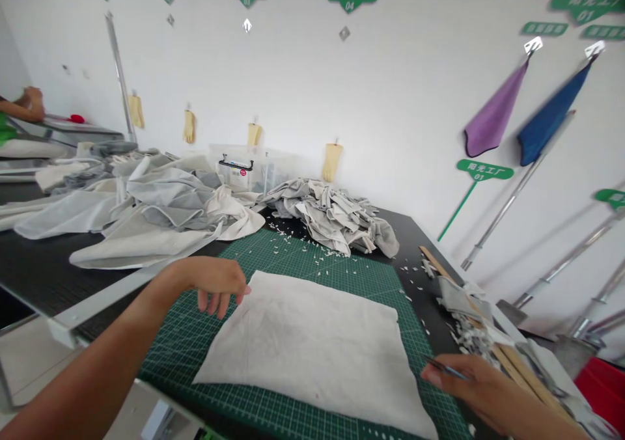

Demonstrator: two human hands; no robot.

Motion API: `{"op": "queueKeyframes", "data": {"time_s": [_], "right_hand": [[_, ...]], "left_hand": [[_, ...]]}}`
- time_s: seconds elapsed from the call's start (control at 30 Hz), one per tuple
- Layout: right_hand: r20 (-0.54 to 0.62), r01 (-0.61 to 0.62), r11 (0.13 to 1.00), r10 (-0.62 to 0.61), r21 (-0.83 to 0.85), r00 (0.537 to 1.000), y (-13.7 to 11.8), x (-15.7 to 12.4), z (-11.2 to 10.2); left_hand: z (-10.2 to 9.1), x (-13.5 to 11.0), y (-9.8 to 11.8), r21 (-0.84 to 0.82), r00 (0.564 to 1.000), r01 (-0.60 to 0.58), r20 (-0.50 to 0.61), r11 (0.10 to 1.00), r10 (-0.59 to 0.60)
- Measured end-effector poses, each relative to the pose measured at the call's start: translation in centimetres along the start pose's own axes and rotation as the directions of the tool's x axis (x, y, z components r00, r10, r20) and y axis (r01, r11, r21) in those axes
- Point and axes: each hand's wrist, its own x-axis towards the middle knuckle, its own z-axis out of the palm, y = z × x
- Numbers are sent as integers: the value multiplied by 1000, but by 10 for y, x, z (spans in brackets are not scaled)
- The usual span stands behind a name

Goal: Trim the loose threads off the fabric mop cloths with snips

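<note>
- Head view: long axis of grey-white cloth (303,355) runs sideways on green cutting mat (170,368).
- Left hand (215,290), loosely curled and empty, lies nearer.
- Right hand (473,388) pinches thin tool (446,368).

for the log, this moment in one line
left hand: empty, by off-white cloth | right hand: thin metal tool | cloth on green cutting mat

The left hand (217,287) hangs loosely open; the right hand (469,381) pinches, fingers together.
</note>
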Motion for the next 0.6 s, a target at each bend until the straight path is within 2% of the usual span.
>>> {"op": "queueKeyframes", "data": {"time_s": [0.07, 0.13, 0.17, 0.23, 0.3, 0.43, 0.6], "right_hand": [[-3, 8, 998, -9, -55, 1000, -2, 10, 1], [68, 1, 996, 5, -93, 998, -12, 20, 7], [106, 10, 995, 0, -96, 994, -18, 24, 11], [169, 57, 995, -42, -83, 985, -32, 32, 23], [192, 116, 991, -103, -59, 976, -44, 40, 36], [213, 280, 958, -262, -60, 941, -68, 56, 61], [260, 459, 881, -418, -120, 871, -107, 81, 100]], "left_hand": [[1, 20, -1, 27, 987, 40, -155, 999, -35], [1, 39, -2, 67, 954, 81, -294, 994, -58], [1, 48, -3, 87, 942, 91, -330, 992, -58], [1, 64, -3, 114, 941, 99, -333, 988, -56], [-1, 77, -3, 121, 958, 80, -283, 990, -43], [-7, 98, 6, 54, 974, -51, -217, 997, 62], [-9, 127, 16, -109, 931, -265, -287, 958, 225]]}}
